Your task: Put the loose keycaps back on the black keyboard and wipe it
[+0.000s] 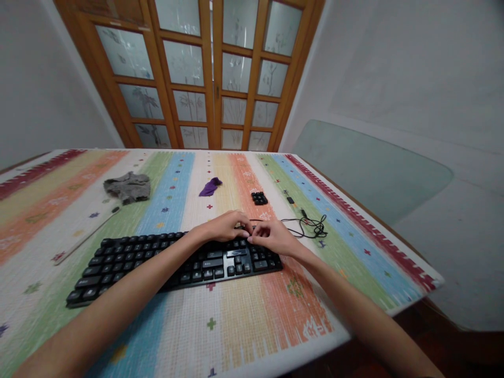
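A black keyboard (134,257) lies at an angle on the striped tablecloth in front of me. My left hand (230,226) reaches over its upper right part, thumb and fingers drawn together. Close beside it, my right hand (273,236) pinches at the same spot near the number pad. The fingertips of both hands nearly meet there, and whatever lies between them is too small and hidden to make out. Several loose black keycaps (259,198) sit grouped on the cloth beyond my hands.
A black cable (311,227) lies coiled right of the keyboard, near a small black piece (290,200). A grey cloth (128,187), a thin stick-like brush (88,234) and a purple cloth (210,187) lie farther back. The table's right edge (394,239) runs beside a pale green panel (370,157).
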A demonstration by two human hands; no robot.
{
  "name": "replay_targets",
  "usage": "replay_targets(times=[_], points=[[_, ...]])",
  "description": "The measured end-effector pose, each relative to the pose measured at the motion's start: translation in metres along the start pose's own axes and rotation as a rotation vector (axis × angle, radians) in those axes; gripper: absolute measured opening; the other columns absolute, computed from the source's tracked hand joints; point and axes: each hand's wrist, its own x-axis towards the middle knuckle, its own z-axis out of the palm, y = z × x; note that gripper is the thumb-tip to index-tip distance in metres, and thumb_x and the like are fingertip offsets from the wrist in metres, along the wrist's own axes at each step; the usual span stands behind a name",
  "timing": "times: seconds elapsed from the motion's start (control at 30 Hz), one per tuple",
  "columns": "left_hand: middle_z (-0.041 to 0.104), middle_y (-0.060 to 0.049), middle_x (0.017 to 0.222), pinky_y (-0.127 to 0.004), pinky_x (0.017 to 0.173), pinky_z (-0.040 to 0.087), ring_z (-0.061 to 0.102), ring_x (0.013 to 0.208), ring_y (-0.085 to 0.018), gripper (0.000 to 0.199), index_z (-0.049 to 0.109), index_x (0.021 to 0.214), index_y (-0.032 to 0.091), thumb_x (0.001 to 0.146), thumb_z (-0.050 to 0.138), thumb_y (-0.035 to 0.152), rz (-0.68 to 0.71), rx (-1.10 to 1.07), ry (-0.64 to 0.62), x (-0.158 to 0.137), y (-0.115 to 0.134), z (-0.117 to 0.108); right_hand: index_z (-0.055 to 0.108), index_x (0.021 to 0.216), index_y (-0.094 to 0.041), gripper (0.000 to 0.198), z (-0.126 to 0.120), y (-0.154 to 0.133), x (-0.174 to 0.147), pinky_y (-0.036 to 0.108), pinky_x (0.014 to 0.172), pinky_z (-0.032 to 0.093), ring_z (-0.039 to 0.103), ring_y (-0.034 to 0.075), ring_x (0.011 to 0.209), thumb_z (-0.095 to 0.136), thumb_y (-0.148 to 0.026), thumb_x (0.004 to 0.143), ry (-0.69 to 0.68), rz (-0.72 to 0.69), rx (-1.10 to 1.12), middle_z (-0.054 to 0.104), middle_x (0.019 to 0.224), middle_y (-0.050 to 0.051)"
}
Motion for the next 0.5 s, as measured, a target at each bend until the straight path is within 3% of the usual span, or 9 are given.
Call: replay_targets(times=[0.27,0.5], points=[[0.069,-0.003,0.086,-0.027,0.079,0.043,0.060,0.083,-0.016,0.009,0.072,0.089,0.018,0.084,0.068,0.011,0.039,0.023,0.007,0.0014,-0.0004,0.0030,0.070,0.070,-0.014,0.006,-0.0046,-0.0106,-0.0072,0.020,0.053,0.036,0.054,0.010,0.055,0.067,-0.012,0.074,0.049,-0.061,-0.140,0.066,0.062,-0.001],[0.069,-0.004,0.085,-0.026,0.077,0.043,0.060,0.082,-0.016,0.011,0.072,0.090,0.017,0.083,0.068,0.009,0.052,0.043,0.000,0.0016,0.0002,0.0018,0.073,0.074,-0.014,0.008,-0.0037,-0.0048,-0.0055,0.021,0.054,0.035,0.054,0.010,0.056,0.068,-0.018,0.080,-0.003,-0.090,-0.156,0.067,0.064,-0.001]])
